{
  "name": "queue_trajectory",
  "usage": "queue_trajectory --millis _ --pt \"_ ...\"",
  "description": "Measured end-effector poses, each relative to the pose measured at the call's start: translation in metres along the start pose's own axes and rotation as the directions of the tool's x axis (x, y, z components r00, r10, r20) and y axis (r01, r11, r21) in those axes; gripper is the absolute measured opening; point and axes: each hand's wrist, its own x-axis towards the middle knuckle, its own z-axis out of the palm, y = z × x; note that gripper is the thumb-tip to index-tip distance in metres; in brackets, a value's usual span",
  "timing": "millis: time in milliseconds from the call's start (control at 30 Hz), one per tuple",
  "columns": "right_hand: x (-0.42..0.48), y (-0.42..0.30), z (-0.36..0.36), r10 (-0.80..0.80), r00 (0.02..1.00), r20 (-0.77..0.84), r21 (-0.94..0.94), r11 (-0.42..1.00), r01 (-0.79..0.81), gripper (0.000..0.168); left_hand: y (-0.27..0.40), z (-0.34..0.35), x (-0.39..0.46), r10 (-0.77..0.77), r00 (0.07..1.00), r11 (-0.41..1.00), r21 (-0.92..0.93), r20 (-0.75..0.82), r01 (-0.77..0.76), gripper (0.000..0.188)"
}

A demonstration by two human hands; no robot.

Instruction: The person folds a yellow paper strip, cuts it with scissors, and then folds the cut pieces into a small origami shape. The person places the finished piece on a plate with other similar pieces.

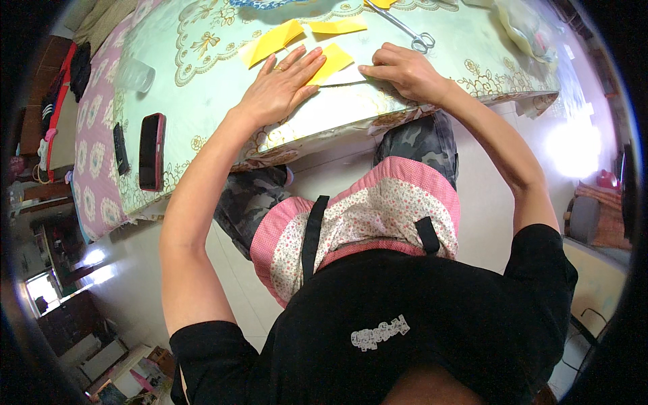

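My left hand (pixel 283 88) lies flat, palm down, with its fingers on the left part of a yellow piece of paper (pixel 334 61). To the right of that paper, my right hand (pixel 402 73) is curled on the tabletop, its index finger pointing left towards the paper's lower right side; whether it pinches anything cannot be told. A folded yellow paper (pixel 273 41) rests just beyond my left fingertips, and another yellow strip (pixel 339 25) lies behind the middle paper. Metal scissors (pixel 400 23) lie beyond my right hand, handles towards me.
The table bears a pale green patterned cover (pixel 223 106). On its left are a clear cup (pixel 136 76), a smartphone (pixel 152 152) and a black slim object (pixel 120 149). A blue-and-white item (pixel 268 4) is at the far edge, a plastic bag (pixel 529 35) at the far right.
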Motion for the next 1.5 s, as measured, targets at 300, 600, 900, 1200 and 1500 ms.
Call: queue_trajectory --millis 300,600,900,1200,1500 --pt "0.016 -0.015 0.008 -0.07 0.995 -0.072 0.04 0.997 0.073 0.037 -0.001 0.002 -0.002 -0.003 1.0 1.0 0.009 -0.012 0.003 0.051" --pt "0.015 -0.013 0.008 -0.036 0.999 -0.038 0.05 0.998 0.038 0.039 -0.026 -0.006 -0.017 0.006 1.0 0.994 -0.105 -0.003 -0.007 0.048" --pt "0.023 -0.014 0.012 -0.019 0.999 -0.029 0.044 0.999 0.02 0.036 -0.022 0.0 -0.024 -0.007 1.0 0.997 -0.073 0.02 0.008 0.05" --pt "0.021 -0.021 0.011 -0.044 0.999 -0.023 0.049 0.998 0.045 0.039 -0.023 0.0 -0.022 -0.011 1.0 0.994 -0.109 -0.007 0.01 0.054" --pt "0.03 -0.03 0.017 -0.054 0.997 -0.048 0.036 0.998 0.056 0.038 -0.023 0.002 -0.023 -0.003 0.999 0.995 -0.099 -0.034 -0.001 0.052"
